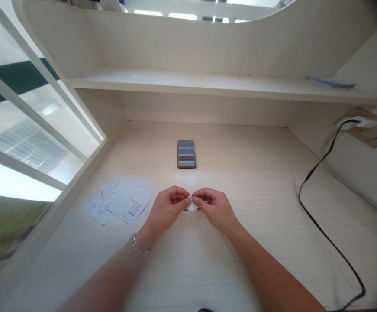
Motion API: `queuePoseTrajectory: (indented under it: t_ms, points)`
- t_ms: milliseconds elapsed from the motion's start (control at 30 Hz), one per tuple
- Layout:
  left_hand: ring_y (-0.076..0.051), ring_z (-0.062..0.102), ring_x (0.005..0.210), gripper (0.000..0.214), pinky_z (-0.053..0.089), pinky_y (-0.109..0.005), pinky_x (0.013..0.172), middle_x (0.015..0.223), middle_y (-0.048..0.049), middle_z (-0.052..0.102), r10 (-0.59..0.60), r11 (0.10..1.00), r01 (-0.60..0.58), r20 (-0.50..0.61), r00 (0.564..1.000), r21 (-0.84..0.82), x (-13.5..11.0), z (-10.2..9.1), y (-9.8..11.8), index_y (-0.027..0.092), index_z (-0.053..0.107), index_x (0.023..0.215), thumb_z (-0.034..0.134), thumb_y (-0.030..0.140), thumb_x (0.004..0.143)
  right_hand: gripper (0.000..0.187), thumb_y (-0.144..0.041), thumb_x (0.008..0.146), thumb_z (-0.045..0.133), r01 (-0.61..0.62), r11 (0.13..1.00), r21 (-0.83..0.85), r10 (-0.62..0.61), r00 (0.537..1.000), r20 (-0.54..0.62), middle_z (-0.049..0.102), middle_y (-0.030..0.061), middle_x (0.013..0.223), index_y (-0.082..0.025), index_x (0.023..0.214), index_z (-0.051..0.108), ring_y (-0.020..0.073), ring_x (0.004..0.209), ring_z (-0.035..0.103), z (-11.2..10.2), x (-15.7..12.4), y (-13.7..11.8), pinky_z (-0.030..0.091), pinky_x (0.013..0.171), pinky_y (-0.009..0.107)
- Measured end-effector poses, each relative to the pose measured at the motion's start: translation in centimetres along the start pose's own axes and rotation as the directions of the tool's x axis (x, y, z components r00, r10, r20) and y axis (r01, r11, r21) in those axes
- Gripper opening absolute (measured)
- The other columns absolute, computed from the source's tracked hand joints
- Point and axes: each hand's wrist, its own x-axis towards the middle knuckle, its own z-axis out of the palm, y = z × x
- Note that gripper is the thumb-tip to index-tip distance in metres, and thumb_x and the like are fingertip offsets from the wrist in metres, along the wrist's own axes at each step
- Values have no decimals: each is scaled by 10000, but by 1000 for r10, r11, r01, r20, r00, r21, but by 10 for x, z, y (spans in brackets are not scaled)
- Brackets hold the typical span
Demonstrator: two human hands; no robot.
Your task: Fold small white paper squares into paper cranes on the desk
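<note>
Both hands up over desk, fingertips meeting. Left hand and right hand each pinching small white paper piece between thumb and fingers; piece held just above desk, mostly hidden by my fingers, exact shape unclear. Loose printed paper sheets lie near left hand. Blurred-out phone ahead, well beyond fingertips. Chain bracelet on left wrist. Black cable runs along right of pale wood-grain desk.

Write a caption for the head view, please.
Left hand and right hand pinch a small white paper over a desk.
</note>
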Motion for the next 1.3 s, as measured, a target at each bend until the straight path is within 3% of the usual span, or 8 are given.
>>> queuePoseTrajectory:
  t_ms: [633, 833, 1133, 1300]
  points:
    - [-112, 593, 639, 181, 476, -215, 571, 698, -23, 647, -9, 999, 8, -23, 1000, -34, 0, 1, 0, 126, 584, 776, 696, 176, 643, 183, -286, 664, 669, -140, 970, 200, 133, 990, 48, 632, 14, 688, -151, 784, 641, 120, 608, 578, 1, 2, -2, 499, 540, 250]
    - [-107, 590, 616, 171, 474, -210, 564, 675, -14, 638, 31, 999, -30, -62, 998, 16, -1, 1, -1, 131, 582, 751, 700, 185, 640, 193, -258, 667, 673, -86, 976, 198, 83, 996, 22, 623, 6, 676, -162, 824, 616, 124, 615, 581, 3, 0, 1, 486, 547, 250]
    - [-131, 599, 656, 178, 523, -277, 621, 701, -26, 649, -53, 994, 54, 6, 999, -96, -1, -1, 4, 124, 597, 829, 661, 163, 667, 168, -231, 647, 681, -95, 969, 230, 92, 996, 22, 586, -13, 655, -164, 769, 588, 114, 594, 550, 0, 2, 1, 476, 525, 242]
    - [-130, 600, 667, 195, 496, -241, 603, 719, -34, 651, -10, 1000, 10, -2, 1000, 7, -1, 1, 1, 130, 600, 846, 662, 210, 679, 181, -240, 638, 689, -85, 974, 210, 82, 996, 19, 577, -13, 659, -169, 754, 570, 117, 597, 544, 1, 1, 0, 462, 545, 251]
